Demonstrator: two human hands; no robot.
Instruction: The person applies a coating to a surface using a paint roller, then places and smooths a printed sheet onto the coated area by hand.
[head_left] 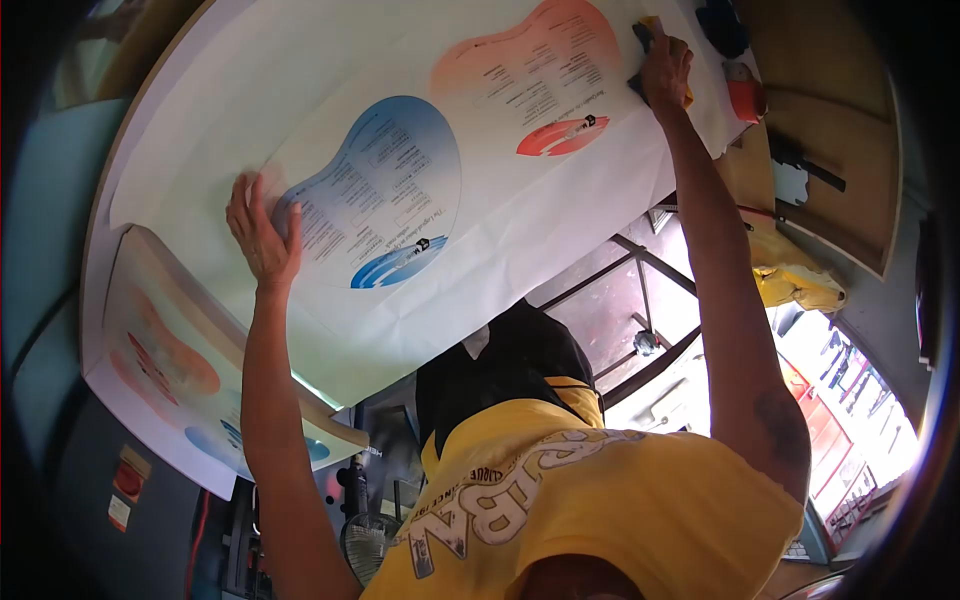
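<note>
A large white printed sheet (400, 330) lies over a big board, with a blue rounded print (390, 170) and a red rounded print (545, 60) on it, both carrying small text. My left hand (265, 230) rests flat on the sheet beside the blue print, its fingers spread and nothing in them. At the far right of the sheet, my right hand (668, 72) is curled over a yellow and black object (648, 28), mostly covered by the fingers, so its kind cannot be made out.
A second printed piece (160, 350) hangs at the left below the board. A dark item (722, 28) and a red roll (744, 92) sit at the right end. Beyond are a wooden tray (840, 150), a yellow bag (795, 275), a metal frame (640, 262) and a small fan (370, 540).
</note>
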